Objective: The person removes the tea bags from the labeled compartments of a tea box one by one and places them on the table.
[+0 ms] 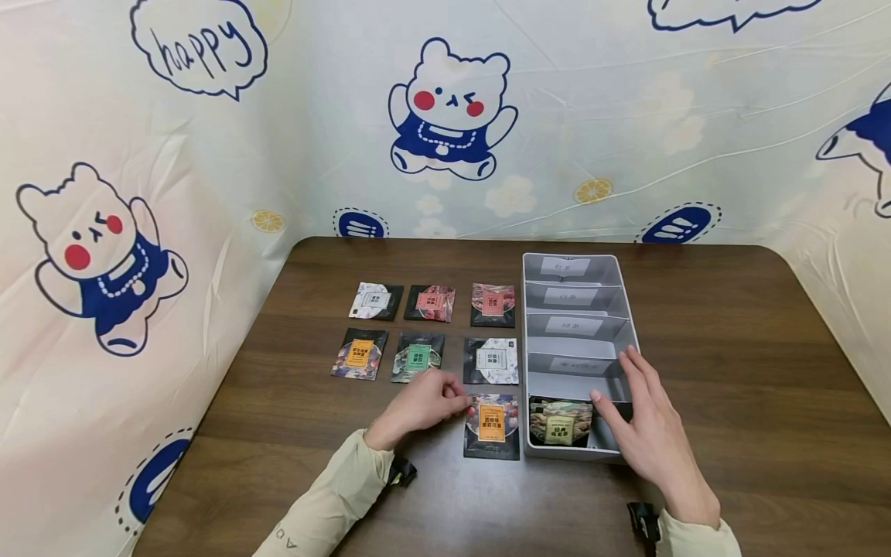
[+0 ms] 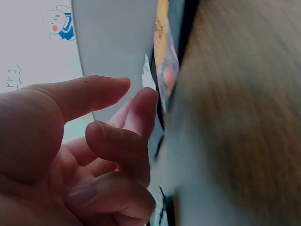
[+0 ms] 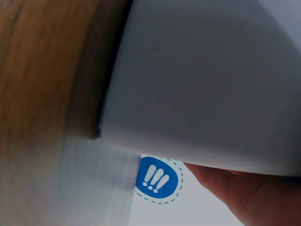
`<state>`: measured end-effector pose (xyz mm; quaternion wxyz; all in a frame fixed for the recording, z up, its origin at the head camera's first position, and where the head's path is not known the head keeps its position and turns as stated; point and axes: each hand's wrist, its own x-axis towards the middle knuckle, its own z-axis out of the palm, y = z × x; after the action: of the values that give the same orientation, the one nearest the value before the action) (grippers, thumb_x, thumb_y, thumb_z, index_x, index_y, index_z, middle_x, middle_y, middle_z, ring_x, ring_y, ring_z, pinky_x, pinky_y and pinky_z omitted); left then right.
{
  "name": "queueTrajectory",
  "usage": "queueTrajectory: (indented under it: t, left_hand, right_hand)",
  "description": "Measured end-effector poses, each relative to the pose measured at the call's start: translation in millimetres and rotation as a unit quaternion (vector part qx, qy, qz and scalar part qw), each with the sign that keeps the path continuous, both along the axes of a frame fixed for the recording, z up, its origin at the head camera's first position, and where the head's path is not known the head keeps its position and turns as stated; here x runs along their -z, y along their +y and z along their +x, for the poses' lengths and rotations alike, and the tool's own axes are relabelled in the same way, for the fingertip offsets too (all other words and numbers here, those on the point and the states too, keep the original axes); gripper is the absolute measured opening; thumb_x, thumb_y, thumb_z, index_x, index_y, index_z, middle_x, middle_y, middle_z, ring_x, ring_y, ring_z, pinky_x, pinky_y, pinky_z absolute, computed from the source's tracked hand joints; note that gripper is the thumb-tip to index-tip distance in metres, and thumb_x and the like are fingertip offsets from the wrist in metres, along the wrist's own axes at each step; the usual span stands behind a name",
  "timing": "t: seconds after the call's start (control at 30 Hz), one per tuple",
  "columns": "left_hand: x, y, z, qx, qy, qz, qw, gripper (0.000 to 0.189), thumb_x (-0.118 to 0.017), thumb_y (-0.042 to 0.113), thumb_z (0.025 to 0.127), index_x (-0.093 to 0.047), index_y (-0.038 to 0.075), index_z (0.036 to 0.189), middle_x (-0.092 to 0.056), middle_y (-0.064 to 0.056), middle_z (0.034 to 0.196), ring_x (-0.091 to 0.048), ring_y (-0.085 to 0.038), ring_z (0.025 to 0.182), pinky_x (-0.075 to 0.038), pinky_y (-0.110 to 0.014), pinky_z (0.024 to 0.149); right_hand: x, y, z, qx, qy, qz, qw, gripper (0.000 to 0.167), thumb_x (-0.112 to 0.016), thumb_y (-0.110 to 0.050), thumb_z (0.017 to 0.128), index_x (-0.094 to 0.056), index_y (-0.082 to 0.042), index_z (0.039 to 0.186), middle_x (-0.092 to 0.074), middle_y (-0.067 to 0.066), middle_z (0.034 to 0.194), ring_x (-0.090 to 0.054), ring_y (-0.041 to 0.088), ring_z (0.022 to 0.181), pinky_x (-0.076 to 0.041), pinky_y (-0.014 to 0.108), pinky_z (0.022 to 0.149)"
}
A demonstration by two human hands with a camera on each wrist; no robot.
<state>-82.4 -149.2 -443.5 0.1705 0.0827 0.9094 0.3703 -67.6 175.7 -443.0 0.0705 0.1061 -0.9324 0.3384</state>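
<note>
My left hand point(image 1: 426, 404) has its thumb and fingertips at the upper left corner of an orange-labelled tea sachet point(image 1: 491, 427). In the left wrist view a gap shows between thumb and index finger, with the same sachet point(image 2: 166, 52) just beyond them. My right hand point(image 1: 657, 433) rests on the right rim of a grey divided box point(image 1: 527, 348), fingers extended and thumb reaching over the front compartment. In that compartment lies a dark sachet with a yellow-green label point(image 1: 560, 422). The box's wall point(image 3: 202, 84) fills much of the right wrist view, hiding most of that hand.
Left of the box lie several more sachets, among them a green-labelled one point(image 1: 418, 357), an orange-labelled one point(image 1: 359, 354), a white one point(image 1: 491, 360) and a red one point(image 1: 493, 305). Paper labels point(image 1: 569, 296) mark the box compartments. A printed curtain point(image 1: 557, 116) surrounds the wooden table point(image 1: 724, 325).
</note>
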Motion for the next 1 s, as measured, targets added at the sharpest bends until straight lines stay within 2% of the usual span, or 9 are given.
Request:
queueTrajectory:
  t: [0.17, 0.33, 0.47, 0.6, 0.77, 0.87, 1.0]
  left_hand:
    - [-9.5, 10.0, 0.5, 0.014, 0.026, 0.014, 0.9995, 0.006, -0.066, 0.020, 0.090, -0.068, 0.015, 0.086, -0.066, 0.002, 0.072, -0.055, -0.007, 0.056, -0.042, -0.022, 0.052]
    - [-20.0, 25.9, 1.0, 0.034, 0.086, 0.002, 0.9957, 0.005, -0.067, 0.023, 0.089, -0.068, 0.018, 0.087, -0.063, 0.010, 0.074, -0.051, -0.002, 0.059, -0.042, -0.019, 0.056]
    - [-28.1, 40.3, 2.5, 0.061, 0.133, 0.005, 0.9893, 0.005, -0.067, 0.024, 0.090, -0.068, 0.018, 0.089, -0.064, 0.010, 0.080, -0.053, -0.001, 0.066, -0.043, -0.018, 0.060]
    - [-33.3, 54.8, 4.8, 0.097, 0.176, -0.008, 0.9796, 0.007, -0.066, 0.026, 0.091, -0.068, 0.020, 0.091, -0.064, 0.010, 0.088, -0.059, -0.006, 0.077, -0.044, -0.017, 0.067]
    - [-37.9, 68.6, 8.8, 0.126, 0.199, -0.042, 0.9709, 0.010, -0.063, 0.029, 0.094, -0.070, 0.023, 0.096, -0.059, 0.006, 0.096, -0.053, -0.005, 0.073, -0.041, -0.017, 0.062]
    - [-39.2, 73.2, 10.7, 0.128, 0.209, -0.065, 0.9674, 0.012, -0.061, 0.030, 0.094, -0.072, 0.024, 0.097, -0.055, 0.006, 0.098, -0.047, -0.001, 0.065, -0.036, -0.015, 0.055]
    - [-40.0, 76.6, 12.4, 0.133, 0.238, -0.092, 0.9576, 0.014, -0.060, 0.030, 0.095, -0.073, 0.024, 0.098, -0.051, 0.007, 0.100, -0.043, 0.001, 0.061, -0.033, -0.014, 0.051]
  right_hand:
    - [-0.5, 0.4, 0.1, 0.000, -0.004, 0.000, 1.0000, 0.071, -0.061, -0.036, 0.094, -0.031, -0.003, 0.149, -0.026, 0.017, 0.156, -0.035, 0.046, 0.135, -0.034, 0.064, 0.096]
    - [-0.5, 0.4, 0.0, 0.000, -0.006, 0.001, 1.0000, 0.071, -0.061, -0.036, 0.095, -0.030, -0.004, 0.150, -0.026, 0.017, 0.157, -0.035, 0.046, 0.135, -0.033, 0.064, 0.097]
    - [-0.5, 0.2, -0.1, 0.000, -0.009, 0.000, 1.0000, 0.071, -0.061, -0.036, 0.094, -0.030, -0.004, 0.150, -0.026, 0.016, 0.157, -0.035, 0.045, 0.135, -0.034, 0.064, 0.097]
    - [-0.6, 0.1, -0.2, 0.000, -0.009, -0.001, 1.0000, 0.071, -0.061, -0.037, 0.094, -0.030, -0.004, 0.150, -0.026, 0.017, 0.156, -0.036, 0.046, 0.134, -0.034, 0.064, 0.096]
    - [-0.3, 0.0, -0.2, 0.000, -0.008, -0.001, 1.0000, 0.071, -0.061, -0.037, 0.094, -0.030, -0.003, 0.150, -0.026, 0.017, 0.156, -0.036, 0.046, 0.134, -0.034, 0.064, 0.097]
    - [-0.1, -0.2, -0.2, 0.000, -0.006, -0.001, 1.0000, 0.072, -0.061, -0.037, 0.094, -0.030, -0.004, 0.150, -0.026, 0.017, 0.156, -0.036, 0.046, 0.134, -0.034, 0.064, 0.097]
    - [-0.4, -0.1, -0.1, 0.000, -0.005, 0.000, 1.0000, 0.072, -0.061, -0.037, 0.094, -0.031, -0.003, 0.149, -0.027, 0.017, 0.156, -0.036, 0.046, 0.134, -0.034, 0.064, 0.097]
